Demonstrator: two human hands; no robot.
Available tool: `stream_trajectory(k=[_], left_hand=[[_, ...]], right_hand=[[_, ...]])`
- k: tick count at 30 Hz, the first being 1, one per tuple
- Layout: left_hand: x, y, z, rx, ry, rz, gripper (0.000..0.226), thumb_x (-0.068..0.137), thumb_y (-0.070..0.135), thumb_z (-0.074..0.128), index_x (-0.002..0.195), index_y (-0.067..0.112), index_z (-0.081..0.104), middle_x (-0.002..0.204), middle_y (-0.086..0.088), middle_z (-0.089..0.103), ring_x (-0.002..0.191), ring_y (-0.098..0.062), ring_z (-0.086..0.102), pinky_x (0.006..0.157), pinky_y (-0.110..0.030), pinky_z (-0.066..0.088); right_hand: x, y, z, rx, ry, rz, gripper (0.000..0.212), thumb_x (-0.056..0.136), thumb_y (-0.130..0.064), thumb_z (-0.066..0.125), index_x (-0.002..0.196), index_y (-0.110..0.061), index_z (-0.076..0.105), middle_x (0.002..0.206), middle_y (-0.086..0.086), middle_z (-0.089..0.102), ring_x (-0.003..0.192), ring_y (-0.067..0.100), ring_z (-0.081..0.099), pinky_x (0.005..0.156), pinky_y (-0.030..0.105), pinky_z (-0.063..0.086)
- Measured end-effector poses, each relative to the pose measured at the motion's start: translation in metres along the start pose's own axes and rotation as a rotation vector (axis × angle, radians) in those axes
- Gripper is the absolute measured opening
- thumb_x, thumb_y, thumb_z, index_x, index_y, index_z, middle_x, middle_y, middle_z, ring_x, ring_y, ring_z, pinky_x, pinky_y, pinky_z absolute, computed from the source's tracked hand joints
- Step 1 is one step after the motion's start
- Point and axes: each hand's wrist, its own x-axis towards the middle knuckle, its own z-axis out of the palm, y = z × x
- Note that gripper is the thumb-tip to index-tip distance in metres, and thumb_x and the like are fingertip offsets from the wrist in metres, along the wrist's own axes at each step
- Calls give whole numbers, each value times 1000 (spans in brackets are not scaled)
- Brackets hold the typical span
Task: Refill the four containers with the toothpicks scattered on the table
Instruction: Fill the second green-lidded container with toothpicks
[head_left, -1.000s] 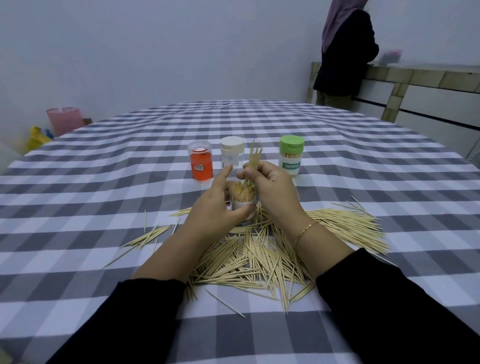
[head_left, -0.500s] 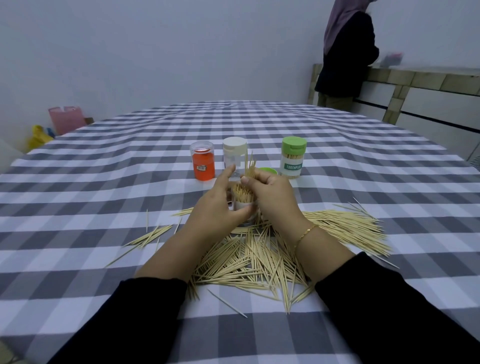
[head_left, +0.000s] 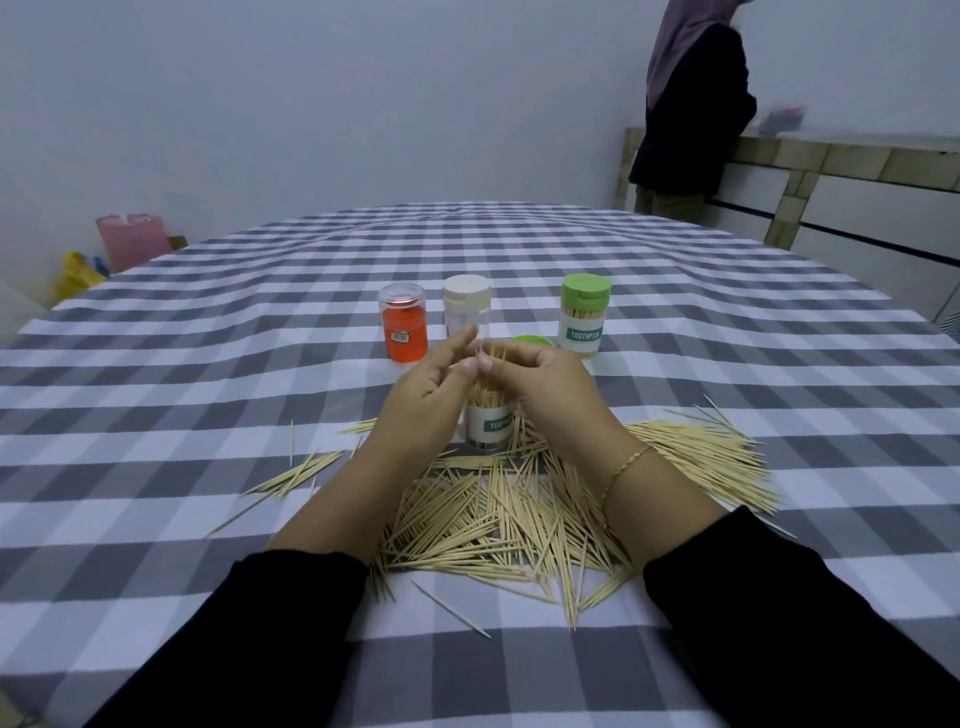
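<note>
An open clear toothpick container with a white label stands between my hands, partly filled with upright toothpicks. My right hand pinches a small bundle of toothpicks above its mouth. My left hand is beside the container, index finger straight up and thumb tip touching the bundle. Behind stand an orange container, a white-lidded clear container and a green-lidded container full of toothpicks. A loose green lid lies behind my hands. Scattered toothpicks cover the cloth before me.
The round table has a grey and white checked cloth. More toothpicks lie heaped to the right, a few strays to the left. A person stands at a counter at the back right. Pink and yellow bags sit at the far left.
My right hand has come down with the bundle, from high above the container to its mouth. My left hand has left the container's side and risen to the bundle. The green lid shows now.
</note>
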Motion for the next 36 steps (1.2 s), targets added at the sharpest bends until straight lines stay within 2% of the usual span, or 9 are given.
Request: stream_trajectory(k=[4, 10, 13, 16, 19, 23, 26, 33, 36], left_hand=[[-3, 4, 1, 81, -14, 23, 41, 103, 20, 40, 143, 28, 43, 136, 12, 49, 125, -1, 44, 104, -19, 37], [-5, 8, -1, 173, -64, -22, 52, 99, 11, 38, 148, 29, 35, 132, 12, 49, 100, 9, 49, 78, -1, 38], [-5, 5, -2, 241, -117, -82, 67, 88, 24, 50, 151, 35, 28, 122, 11, 56, 95, -4, 57, 82, -24, 52], [-6, 3, -1, 345, -140, -67, 63, 71, 46, 55, 132, 39, 45, 111, 18, 63, 111, -8, 57, 102, -45, 43], [-5, 3, -1, 408, -117, -54, 41, 72, 41, 56, 113, 41, 48, 94, 24, 60, 103, -5, 57, 104, -46, 38], [-4, 1, -2, 450, -111, -24, 37, 85, 40, 57, 121, 45, 49, 91, 30, 57, 104, -7, 58, 104, -48, 38], [-3, 0, -2, 466, -97, -17, 29, 88, 36, 59, 110, 51, 46, 90, 30, 58, 103, -5, 58, 104, -48, 38], [-1, -3, -2, 463, -59, -28, 38, 90, 39, 59, 127, 39, 51, 90, 27, 57, 104, -8, 57, 104, -48, 37], [-1, -3, -2, 456, -74, -49, 59, 81, 55, 58, 137, 37, 46, 106, 19, 63, 110, -11, 57, 103, -47, 39]], right_hand=[[0, -3, 1, -51, 41, -70, 40, 92, -15, 59, 132, -18, 54, 116, -1, 66, 105, 9, 61, 88, 20, 50], [-5, -3, 7, -196, 14, -238, 44, 99, -21, 46, 143, -24, 40, 140, -5, 49, 128, 5, 44, 101, 15, 35], [-7, -2, 9, -309, -14, -280, 43, 100, -26, 44, 143, -22, 41, 146, -6, 42, 135, 4, 35, 108, 17, 28], [-8, -1, 10, -439, -72, -305, 42, 100, -27, 43, 141, -16, 43, 146, -3, 43, 136, 6, 34, 111, 17, 23], [-7, 2, 9, -629, -90, -337, 41, 101, -30, 40, 137, -13, 50, 144, -2, 46, 136, 8, 34, 109, 15, 19], [-4, 5, 3, -835, -25, -338, 41, 102, -36, 34, 136, -21, 51, 143, -6, 47, 140, 15, 29, 115, 36, 21], [-3, 5, 1, -868, -44, -341, 42, 102, -37, 33, 137, -22, 49, 145, -6, 45, 141, 15, 26, 115, 40, 20], [-1, 8, -2, -896, 8, -367, 43, 101, -40, 35, 135, -22, 53, 145, 0, 44, 136, 15, 31, 113, 36, 23], [-1, 1, -5, -804, -48, -299, 45, 101, -42, 33, 128, -18, 60, 137, 0, 53, 130, 15, 40, 108, 34, 30]])
